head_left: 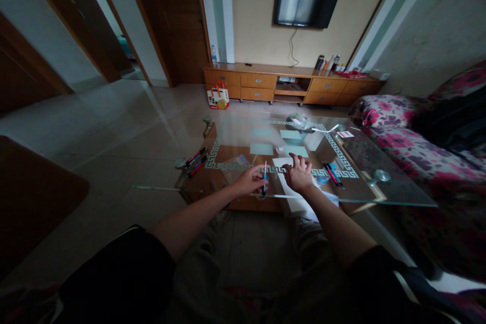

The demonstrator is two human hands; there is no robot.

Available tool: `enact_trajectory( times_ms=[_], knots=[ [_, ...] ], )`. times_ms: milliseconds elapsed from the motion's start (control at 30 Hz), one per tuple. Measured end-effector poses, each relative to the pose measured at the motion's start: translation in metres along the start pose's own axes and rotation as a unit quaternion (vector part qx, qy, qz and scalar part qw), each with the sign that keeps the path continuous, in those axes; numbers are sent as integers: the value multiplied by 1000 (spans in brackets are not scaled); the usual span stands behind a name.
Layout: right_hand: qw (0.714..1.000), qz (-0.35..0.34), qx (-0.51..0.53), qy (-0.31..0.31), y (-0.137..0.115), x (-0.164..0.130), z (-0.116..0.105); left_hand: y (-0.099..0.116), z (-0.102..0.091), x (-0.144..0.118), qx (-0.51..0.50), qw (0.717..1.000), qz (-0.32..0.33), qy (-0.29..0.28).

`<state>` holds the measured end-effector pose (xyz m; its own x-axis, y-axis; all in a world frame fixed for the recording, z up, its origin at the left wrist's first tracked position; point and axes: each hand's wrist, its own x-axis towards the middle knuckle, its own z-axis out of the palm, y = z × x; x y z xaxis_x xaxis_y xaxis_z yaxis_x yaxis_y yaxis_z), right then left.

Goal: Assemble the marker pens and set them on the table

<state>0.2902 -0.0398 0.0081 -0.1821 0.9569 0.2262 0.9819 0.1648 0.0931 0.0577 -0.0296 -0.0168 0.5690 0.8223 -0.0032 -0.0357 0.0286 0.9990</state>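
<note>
My left hand (252, 181) is closed around a pen (265, 185) with a blue and dark barrel, held upright near the front edge of the glass table (239, 191). A thin pale rod, like a refill, sticks up from its top. To the right, my right hand (298, 174) is raised over white paper (283, 182), its fingers curled and thumb close to the index finger. A tiny dark spot shows between them, too small to name. Red, blue and black pens (333, 176) lie beside the right hand, and another bunch of pens (195, 162) lies at the left.
On the table's far side are a clear plastic bag (299, 121), a basket (294, 137) and a red-and-white card (345, 134). A small round white item (280, 149) lies mid-table. Beyond stands a wooden TV cabinet (258, 81); a flowered sofa (395, 142) is at the right.
</note>
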Motion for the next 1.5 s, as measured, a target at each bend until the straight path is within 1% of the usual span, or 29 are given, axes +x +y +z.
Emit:
enact_trajectory(
  times_ms=[267, 333, 433, 500, 533, 567, 600, 667, 733, 767, 800, 833, 867, 900, 1033, 1100, 1200, 1400, 1500],
  knots=[
    [1000, -2, -8, -3, -1, 3, 4, -1, 0, 0, -3, 1000, 10, -2],
    [1000, -1, 1, 9, -3, 4, 3, -2, 0, 1, -3, 1000, 13, -1],
    [996, 10, 66, 56, -8, 4, -1, -4, -1, 2, -4, 1000, 12, -5],
    [982, 36, 160, 92, -13, 4, -2, -5, -1, 2, -1, 1000, 7, -10],
    [968, 50, 224, 105, -16, 5, -2, -5, -1, 2, 0, 1000, 3, -13],
    [946, 60, 298, 112, -19, 5, -1, -5, -1, 2, 0, 1000, 1, -16],
    [917, 69, 378, 112, -22, 6, 0, -5, -1, 1, -1, 1000, -1, -20],
    [837, 92, 530, 96, -27, 7, 2, -4, -1, 0, -4, 1000, -4, -30],
    [748, 134, 647, 61, -32, 8, 4, -2, -1, -1, -4, 999, -10, -41],
    [709, 158, 687, 41, -34, 8, 4, -2, -1, -1, -2, 999, -14, -46],
    [675, 178, 716, 23, -35, 7, 4, -1, -1, -1, 1, 999, -17, -50],
    [649, 193, 736, 7, -35, 7, 3, -1, -1, -1, 4, 998, -20, -53],
    [631, 203, 749, -3, -36, 6, 3, -1, -1, -1, 8, 998, -23, -58],
    [619, 211, 756, -8, -36, 5, 1, -1, -1, -1, 12, 998, -24, -64],
    [594, 234, 770, -20, -34, 4, -4, -1, -2, -2, 17, 995, -31, -90],
    [595, 235, 768, -26, -33, 4, -5, 0, -2, -2, 14, 994, -35, -98],
    [604, 234, 761, -33, -33, 4, -6, 3, -1, -3, 15, 993, -38, -112],
    [589, 242, 770, -39, -35, 3, -2, 2, -1, -2, 23, 991, -32, -131],
    [590, 235, 772, -39, -35, 3, 0, -1, -1, -1, 19, 991, -30, -133]
  ],
)
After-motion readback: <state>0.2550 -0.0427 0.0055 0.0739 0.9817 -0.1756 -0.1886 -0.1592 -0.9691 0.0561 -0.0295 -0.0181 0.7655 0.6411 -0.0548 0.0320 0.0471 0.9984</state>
